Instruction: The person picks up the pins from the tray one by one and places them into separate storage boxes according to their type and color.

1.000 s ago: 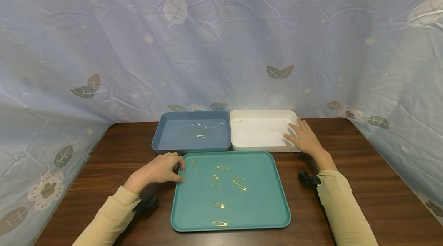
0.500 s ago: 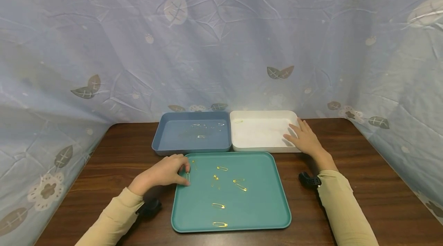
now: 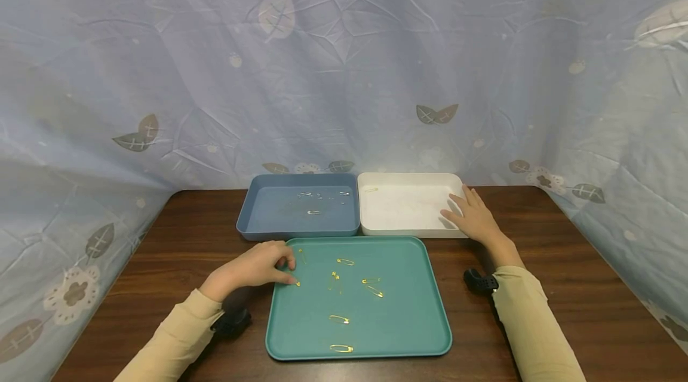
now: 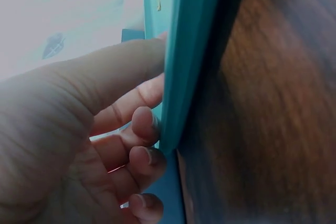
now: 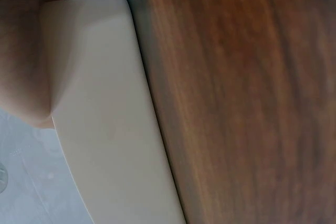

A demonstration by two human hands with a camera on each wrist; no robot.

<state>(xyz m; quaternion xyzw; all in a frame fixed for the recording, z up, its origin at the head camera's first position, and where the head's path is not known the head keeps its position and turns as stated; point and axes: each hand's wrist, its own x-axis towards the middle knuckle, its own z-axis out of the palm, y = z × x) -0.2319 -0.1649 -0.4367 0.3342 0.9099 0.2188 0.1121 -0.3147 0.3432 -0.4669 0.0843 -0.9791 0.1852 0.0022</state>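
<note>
Behind, leaf-print blue cloth; below, dark wooden table.

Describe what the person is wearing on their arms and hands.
Both arms are covered by long pale yellow-beige sleeves reaching the wrists. The left hand and right hand are bare, with no gloves or rings visible. A small black device sits under each wrist, strapped at the cuff.

My left hand sits near-left, fingers curled, thumb and forefinger pinched; my right hand lies flat, far right.
</note>
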